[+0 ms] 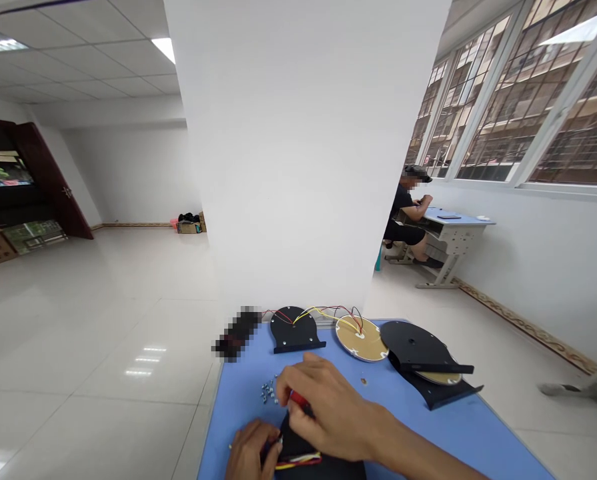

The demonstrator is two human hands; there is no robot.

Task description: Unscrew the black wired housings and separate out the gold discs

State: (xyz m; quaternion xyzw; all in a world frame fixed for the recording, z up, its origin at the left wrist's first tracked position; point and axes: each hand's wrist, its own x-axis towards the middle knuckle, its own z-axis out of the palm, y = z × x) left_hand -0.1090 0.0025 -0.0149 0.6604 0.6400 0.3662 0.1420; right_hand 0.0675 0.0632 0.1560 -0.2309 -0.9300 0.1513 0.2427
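Note:
My right hand (323, 403) is closed round a red-handled tool (298, 399) above a black plate (328, 469) at the table's front edge. My left hand (253, 448) rests at the left side of that plate, its fingertips pressed together near a small shiny part (280, 438). Red, yellow and white wires (301, 460) lie across the black plate. Small silver screws (268, 391) are scattered on the blue table (243, 400), just left of my right hand. The tool's tip is hidden.
A round black plate (294, 330) and a tan disc (361, 340), joined by wires, lie at the table's back. Stacked black plates (418, 347) sit at the right. A pixelated dark object (238, 333) is back left. Another person (411, 207) sits at a far desk (458, 230).

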